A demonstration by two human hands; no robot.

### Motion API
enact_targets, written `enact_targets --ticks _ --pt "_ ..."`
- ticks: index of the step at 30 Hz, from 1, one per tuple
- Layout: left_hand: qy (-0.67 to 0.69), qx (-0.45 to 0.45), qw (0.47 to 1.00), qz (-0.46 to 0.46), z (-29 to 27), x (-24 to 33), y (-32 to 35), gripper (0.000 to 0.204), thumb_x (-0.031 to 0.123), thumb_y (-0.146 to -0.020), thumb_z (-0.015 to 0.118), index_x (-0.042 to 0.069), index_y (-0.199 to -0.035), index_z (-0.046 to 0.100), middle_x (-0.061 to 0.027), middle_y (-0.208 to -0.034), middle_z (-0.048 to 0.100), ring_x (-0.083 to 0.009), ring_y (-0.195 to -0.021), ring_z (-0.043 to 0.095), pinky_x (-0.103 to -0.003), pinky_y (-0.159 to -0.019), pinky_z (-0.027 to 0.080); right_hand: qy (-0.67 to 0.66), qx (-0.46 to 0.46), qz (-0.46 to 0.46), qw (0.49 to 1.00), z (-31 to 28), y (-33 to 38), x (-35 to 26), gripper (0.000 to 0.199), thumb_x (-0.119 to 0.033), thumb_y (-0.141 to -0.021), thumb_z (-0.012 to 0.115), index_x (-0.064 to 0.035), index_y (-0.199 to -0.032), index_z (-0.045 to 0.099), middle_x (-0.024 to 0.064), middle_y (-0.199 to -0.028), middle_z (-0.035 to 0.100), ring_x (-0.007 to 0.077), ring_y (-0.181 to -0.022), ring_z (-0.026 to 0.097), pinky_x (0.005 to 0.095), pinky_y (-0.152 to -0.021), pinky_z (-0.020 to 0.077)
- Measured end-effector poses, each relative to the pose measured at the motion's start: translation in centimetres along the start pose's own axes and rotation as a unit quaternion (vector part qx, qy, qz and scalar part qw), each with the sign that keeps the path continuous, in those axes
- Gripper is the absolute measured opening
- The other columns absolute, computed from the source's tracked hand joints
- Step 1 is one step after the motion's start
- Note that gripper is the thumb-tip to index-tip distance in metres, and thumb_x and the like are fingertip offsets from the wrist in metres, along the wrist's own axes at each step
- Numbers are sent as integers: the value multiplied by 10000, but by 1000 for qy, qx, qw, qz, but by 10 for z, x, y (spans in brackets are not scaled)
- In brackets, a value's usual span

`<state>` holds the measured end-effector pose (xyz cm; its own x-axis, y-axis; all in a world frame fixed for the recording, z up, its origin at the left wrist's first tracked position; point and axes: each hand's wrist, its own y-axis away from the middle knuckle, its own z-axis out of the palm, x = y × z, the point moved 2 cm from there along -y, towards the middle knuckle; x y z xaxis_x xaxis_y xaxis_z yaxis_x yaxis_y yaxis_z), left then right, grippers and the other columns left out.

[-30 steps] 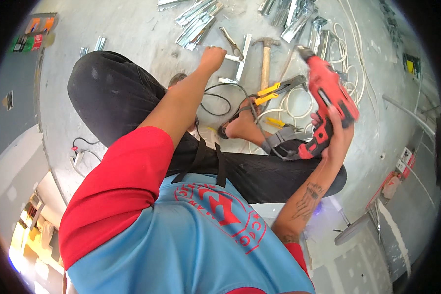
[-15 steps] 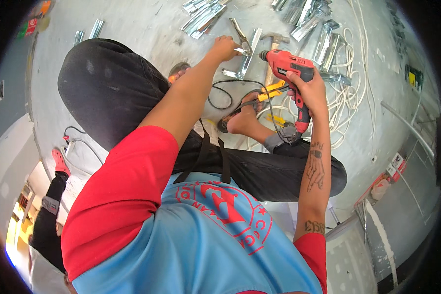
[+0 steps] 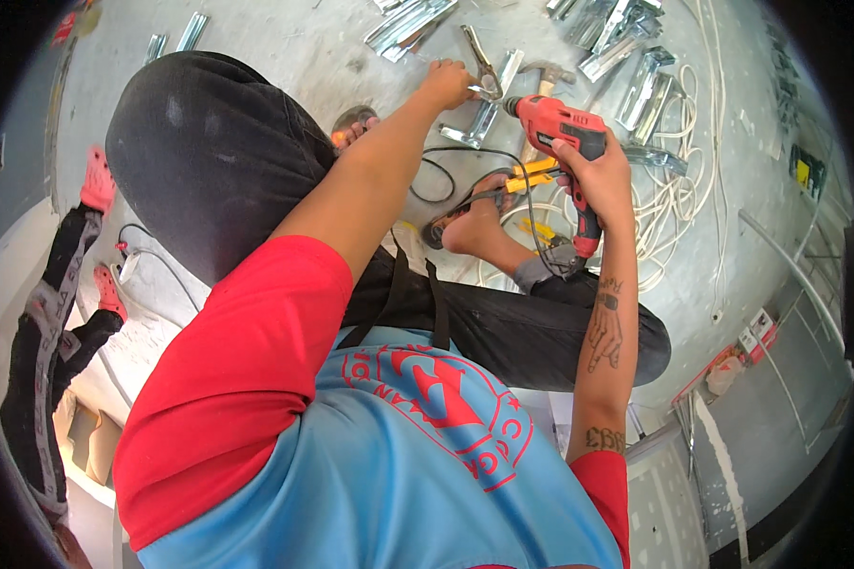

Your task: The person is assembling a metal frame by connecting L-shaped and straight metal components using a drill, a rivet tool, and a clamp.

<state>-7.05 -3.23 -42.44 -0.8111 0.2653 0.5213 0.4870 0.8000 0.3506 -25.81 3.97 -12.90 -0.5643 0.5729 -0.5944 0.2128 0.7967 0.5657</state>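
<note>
You've got a hammer and yellow-handled pliers on the concrete floor, white cable coils at right, loose metal brackets up top, red-black gloves left.

Few pkgs/labels, all on the floor, none near its middle.

Small white box w/ red print, rectangular, lies at the floor's right side, just beside a pale crumpled bag or wrapper w/ an orange-red strip next to it; too small to tell more.

Black box w/ yellow label patch, roughly square, sits farther up the floor's right edge, well apart from the white box.

Red and orange packs at the floor's top left corner, blurred, shape unclear.

No screens or signs seen.
</note>
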Motion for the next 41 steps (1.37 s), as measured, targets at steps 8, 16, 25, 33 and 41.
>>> enact_targets --ticks 8,16,25,33,41 --pt "-10 1 1000 -1 -2 2 2 318 427 -905 712 379 -1217 742 -74 -1200 648 -302 -1221 548 -490 -1014 380 13 -1 10 1000 4 -4 0 548 -304 -785 839 2 -1187 625 77 -778 696 129 -560 651 280 -488 493" --pt "6 30 999 18 5 -2 1 322 465 -895 703 378 -1202 747 -103 -1126 648 -331 -1178 560 -506 -976 392 19 4 15 1000 6 -5 -3 451 -245 -851 820 -29 -1190 617 67 -795 688 127 -540 652 266 -471 506" --pt "-3 21 1000 6 7 -1 -1 344 476 -875 718 359 -1197 753 -100 -1141 651 -328 -1191 557 -498 -990 390 38 -6 10 999 3 -8 -1 488 -268 -835 821 -16 -1198 613 72 -804 694 135 -557 660 276 -488 514" --pt "13 -3 1000 -4 -1 1 1 329 431 -883 732 368 -1206 749 -79 -1216 659 -306 -1250 546 -502 -1054 370 37 -7 7 999 2 -11 1 554 -331 -810 824 -12 -1214 621 89 -791 712 159 -590 701 288 -515 520" --pt "4 -29 1000 -11 -4 3 2 338 437 -902 718 397 -1237 729 -95 -1249 641 -309 -1273 529 -511 -1091 354 52 -14 14 998 3 -10 -3 531 -338 -817 829 -30 -1201 628 86 -739 698 166 -590 700 286 -510 517"
